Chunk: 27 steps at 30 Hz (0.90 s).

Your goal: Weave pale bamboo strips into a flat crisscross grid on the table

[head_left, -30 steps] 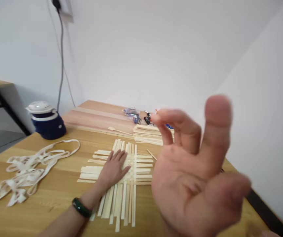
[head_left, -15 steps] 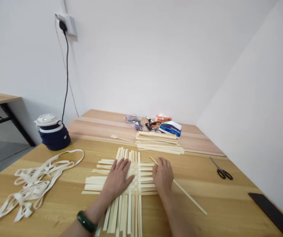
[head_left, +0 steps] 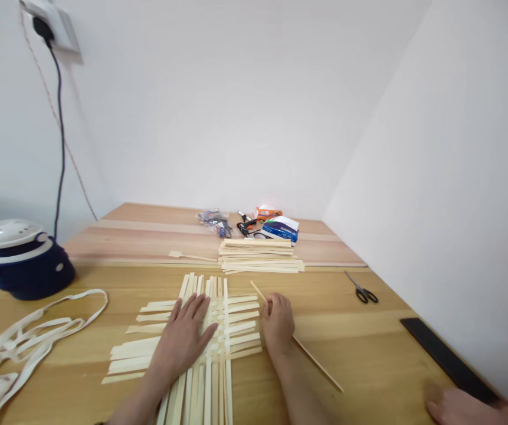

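Pale flat strips, likely bamboo or wood, cross one another in a loose woven mat [head_left: 241,319] in front of me. My left hand [head_left: 183,333] lies flat on the left part of the weave, fingers spread, hiding some of the crossings. Just off the mat's right side, my right hand [head_left: 277,324] is closed around a single thin strip [head_left: 319,364]. That strip slants from upper left to lower right, both ends sticking out of the fist.
Behind the mat lies a stack of strips [head_left: 258,251]. Scissors [head_left: 361,291] and a black bar [head_left: 446,357] lie to the right, near another person's blurred hand [head_left: 461,407]. White fabric tape [head_left: 28,345] and a blue-and-white pot [head_left: 26,265] are at left. Packets and a glue gun [head_left: 245,226] sit farther back.
The view has turned right, so the table's things sit farther left. Another person's hand has come in at the lower right. My right hand still grips the strip, now slightly apart from the mat.
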### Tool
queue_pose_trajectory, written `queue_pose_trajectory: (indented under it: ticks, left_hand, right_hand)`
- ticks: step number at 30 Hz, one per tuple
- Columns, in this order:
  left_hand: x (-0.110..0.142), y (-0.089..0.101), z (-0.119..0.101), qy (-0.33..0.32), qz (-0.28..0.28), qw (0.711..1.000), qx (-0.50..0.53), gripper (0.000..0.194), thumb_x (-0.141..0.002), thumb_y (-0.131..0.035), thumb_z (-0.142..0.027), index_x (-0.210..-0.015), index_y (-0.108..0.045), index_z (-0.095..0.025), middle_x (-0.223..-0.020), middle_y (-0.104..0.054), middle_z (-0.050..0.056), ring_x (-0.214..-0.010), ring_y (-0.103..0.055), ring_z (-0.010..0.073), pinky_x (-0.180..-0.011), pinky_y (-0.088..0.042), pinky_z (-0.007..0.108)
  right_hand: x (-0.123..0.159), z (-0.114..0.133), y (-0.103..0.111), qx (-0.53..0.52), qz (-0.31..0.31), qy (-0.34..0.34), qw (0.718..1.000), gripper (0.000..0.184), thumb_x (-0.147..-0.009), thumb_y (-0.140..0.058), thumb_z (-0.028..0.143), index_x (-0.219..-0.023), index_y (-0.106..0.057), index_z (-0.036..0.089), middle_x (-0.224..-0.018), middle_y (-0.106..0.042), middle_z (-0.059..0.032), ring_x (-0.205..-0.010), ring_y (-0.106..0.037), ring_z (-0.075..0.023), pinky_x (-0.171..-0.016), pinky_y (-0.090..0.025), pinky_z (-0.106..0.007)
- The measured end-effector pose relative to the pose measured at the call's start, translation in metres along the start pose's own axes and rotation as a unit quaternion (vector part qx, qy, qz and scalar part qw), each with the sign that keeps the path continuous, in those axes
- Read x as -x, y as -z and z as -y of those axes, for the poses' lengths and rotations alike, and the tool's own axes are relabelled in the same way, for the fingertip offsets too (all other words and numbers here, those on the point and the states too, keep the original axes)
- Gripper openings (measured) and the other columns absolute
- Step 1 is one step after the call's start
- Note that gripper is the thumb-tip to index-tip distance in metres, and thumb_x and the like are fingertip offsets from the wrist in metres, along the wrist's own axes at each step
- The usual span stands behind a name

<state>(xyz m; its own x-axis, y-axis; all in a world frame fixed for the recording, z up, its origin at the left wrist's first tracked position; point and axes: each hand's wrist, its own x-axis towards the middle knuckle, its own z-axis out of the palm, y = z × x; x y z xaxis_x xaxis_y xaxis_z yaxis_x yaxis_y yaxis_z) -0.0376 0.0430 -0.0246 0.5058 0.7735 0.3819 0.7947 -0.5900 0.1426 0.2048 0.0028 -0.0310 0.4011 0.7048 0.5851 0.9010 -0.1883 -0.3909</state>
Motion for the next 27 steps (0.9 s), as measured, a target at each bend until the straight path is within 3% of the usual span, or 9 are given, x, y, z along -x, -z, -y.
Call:
queue_pose_trajectory:
  ticks: [6,12,18,21,27]
  left_hand:
    - [0.001,-0.013,0.007,-0.008,-0.018,1.0,-0.004,0.059,-0.095,-0.039,-0.054,-0.137,-0.055,-0.016,-0.142,-0.056,0.013,-0.136,-0.046,0.0315,-0.115,-0.031,0.057]
    - [0.0,-0.012,0.006,-0.003,-0.021,1.0,0.001,0.058,-0.094,-0.037,-0.054,-0.136,-0.056,-0.017,-0.14,-0.057,0.013,-0.135,-0.048,0.0318,-0.115,-0.031,0.057]
    - [-0.001,0.002,-0.002,0.011,0.014,1.0,0.01,0.058,-0.096,-0.038,-0.053,-0.139,-0.053,-0.017,-0.143,-0.055,0.013,-0.138,-0.043,0.0305,-0.116,-0.03,0.055]
    - [-0.002,0.005,-0.003,0.013,0.019,1.0,0.013,0.057,-0.097,-0.038,-0.053,-0.139,-0.052,-0.018,-0.144,-0.054,0.012,-0.138,-0.043,0.0309,-0.117,-0.029,0.056]
    - [-0.003,0.017,-0.01,0.022,0.051,0.998,0.012,0.056,-0.097,-0.041,-0.049,-0.14,-0.05,-0.013,-0.146,-0.051,0.014,-0.14,-0.04,0.0316,-0.118,-0.028,0.056]
  right_hand:
    - [-0.004,0.01,0.011,0.018,-0.031,0.003,0.999,0.025,-0.09,-0.043,0.009,-0.09,-0.065,0.021,-0.085,-0.069,-0.0038,-0.081,-0.059,-0.0211,-0.074,-0.043,-0.03]
    - [-0.024,0.025,0.04,-0.009,-0.101,0.069,0.992,0.031,-0.095,-0.039,0.013,-0.102,-0.068,0.019,-0.092,-0.071,-0.0063,-0.086,-0.06,-0.0198,-0.076,-0.044,-0.03]
    - [-0.022,-0.01,0.026,0.09,0.048,0.007,0.995,0.031,-0.086,-0.048,0.008,-0.106,-0.07,0.018,-0.101,-0.071,-0.009,-0.095,-0.057,-0.0236,-0.082,-0.044,-0.033]
    - [-0.018,-0.02,0.018,0.102,0.066,-0.006,0.993,0.028,-0.086,-0.049,0.008,-0.101,-0.071,0.018,-0.101,-0.07,-0.0096,-0.093,-0.055,-0.0244,-0.081,-0.041,-0.034]
    - [-0.02,-0.017,0.021,0.124,0.092,-0.028,0.988,0.021,-0.09,-0.05,0.013,-0.096,-0.071,0.015,-0.099,-0.067,-0.0117,-0.094,-0.051,-0.0254,-0.079,-0.037,-0.034]
